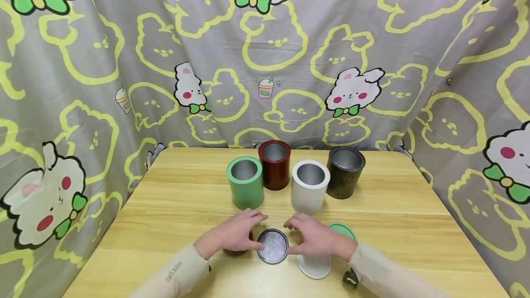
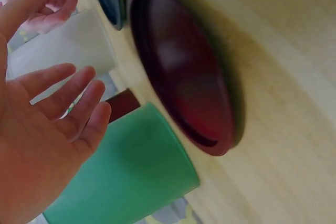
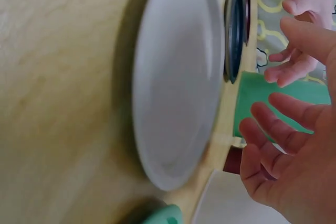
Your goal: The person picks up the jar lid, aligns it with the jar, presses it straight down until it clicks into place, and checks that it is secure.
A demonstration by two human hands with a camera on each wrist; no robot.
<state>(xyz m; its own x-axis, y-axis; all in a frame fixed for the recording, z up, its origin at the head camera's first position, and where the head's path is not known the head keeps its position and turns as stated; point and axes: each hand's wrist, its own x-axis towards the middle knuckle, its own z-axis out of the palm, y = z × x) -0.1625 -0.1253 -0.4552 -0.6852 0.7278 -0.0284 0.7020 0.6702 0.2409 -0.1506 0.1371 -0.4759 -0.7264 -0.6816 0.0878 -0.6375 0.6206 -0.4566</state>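
Note:
My left hand (image 1: 237, 231) hovers above the table with relaxed, parted fingers and holds nothing. Beneath it lies a dark red lid (image 2: 181, 72), mostly hidden by the hand in the head view. Facing it, my right hand (image 1: 318, 237) is held over a white lid (image 1: 315, 266), its fingers loosely bent with nothing in them. Between the two hands, a black-rimmed lid (image 1: 273, 246) lies flat on the wood. A green lid (image 1: 342, 230) shows partly behind the right hand.
Open cans stand upright behind the hands: a green can (image 1: 245, 190), a dark red can (image 1: 276, 169), a white can (image 1: 308, 192) and a black can (image 1: 344, 176). The wooden table (image 1: 174, 187) meets a patterned curtain (image 1: 273, 114) at the back and sides.

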